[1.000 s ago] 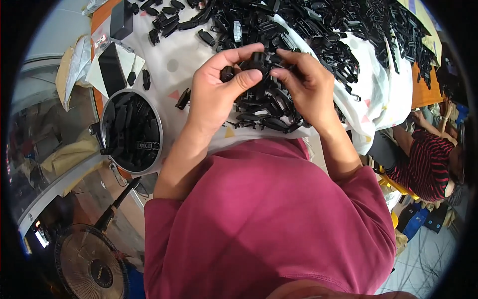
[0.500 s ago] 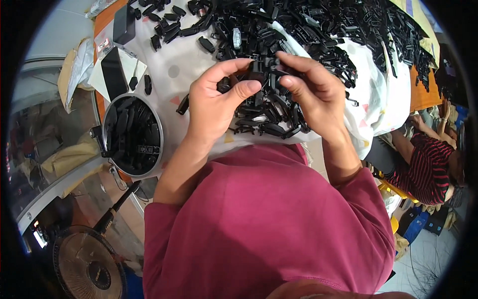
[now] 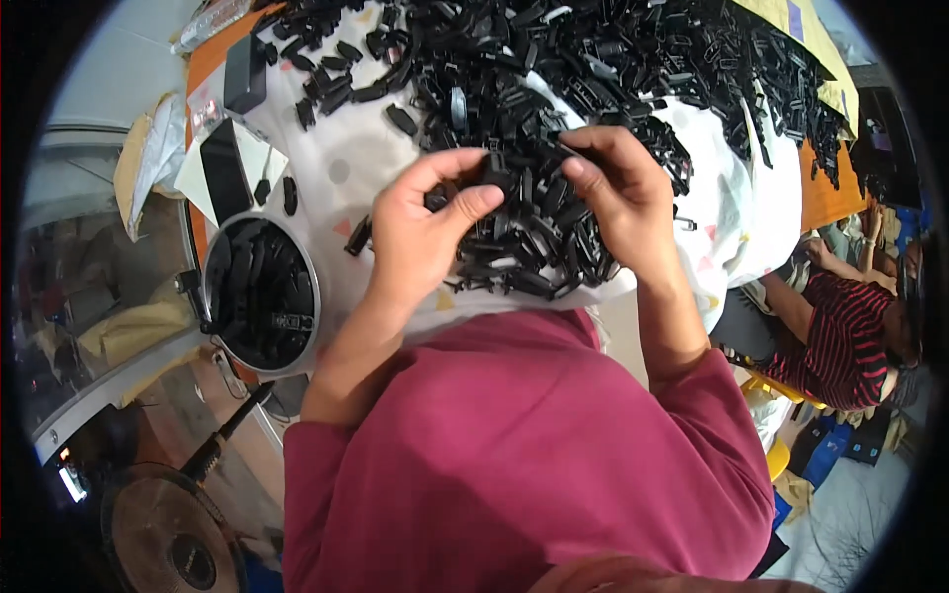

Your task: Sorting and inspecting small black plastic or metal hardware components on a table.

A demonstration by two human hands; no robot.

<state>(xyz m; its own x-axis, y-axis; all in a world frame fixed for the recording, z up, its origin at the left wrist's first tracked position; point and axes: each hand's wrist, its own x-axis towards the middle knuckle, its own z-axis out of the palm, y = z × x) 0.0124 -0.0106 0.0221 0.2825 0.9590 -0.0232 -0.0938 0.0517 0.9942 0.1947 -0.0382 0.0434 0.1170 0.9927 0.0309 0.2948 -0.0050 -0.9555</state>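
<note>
Left hand (image 3: 420, 237) and right hand (image 3: 618, 198) pinched together on one black plastic clip (image 3: 497, 178), above clip pile (image 3: 534, 247) on white cloth (image 3: 336, 168) covering bench (image 3: 820, 193); round bin (image 3: 259, 294) leftward.

Both hands work in a pile of small black plastic parts (image 3: 554, 109) on a white cloth (image 3: 346, 168). The left hand (image 3: 420, 242) and the right hand (image 3: 623, 203) pinch one black part (image 3: 494, 176) between them. A round bucket (image 3: 259, 294) with black parts stands on the left.
</note>
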